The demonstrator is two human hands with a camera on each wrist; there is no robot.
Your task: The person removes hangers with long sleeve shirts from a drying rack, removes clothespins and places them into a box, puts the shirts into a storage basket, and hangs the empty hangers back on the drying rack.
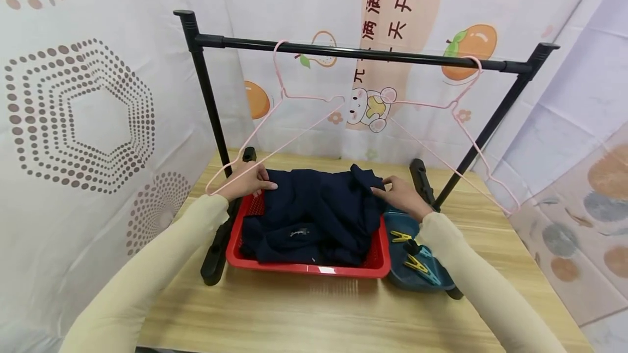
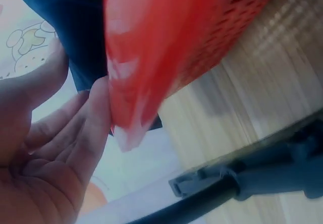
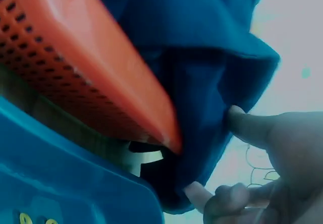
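Note:
A dark navy garment [image 1: 314,200] lies bunched in a red basket [image 1: 309,269], with small white lettering near its front. In the head view my left hand [image 1: 247,180] pinches the garment's back left edge. The left wrist view shows the thumb against the dark cloth [image 2: 83,37] and the fingertips beside the basket rim [image 2: 126,72]. At the back right, my right hand [image 1: 402,195] pinches a raised fold of the same garment. In the right wrist view that cloth [image 3: 197,98] drapes over the rim between thumb and fingers. Its exact kind cannot be made out.
Two pink hangers [image 1: 282,91] [image 1: 456,105] hang from a black rack's bar [image 1: 343,50] above the basket. To the right, partly under my forearm, stands a blue tray [image 1: 412,282] holding yellow and blue clothespins [image 1: 417,266]. Rack feet [image 1: 213,260] flank the basket on the wooden table [image 1: 275,315].

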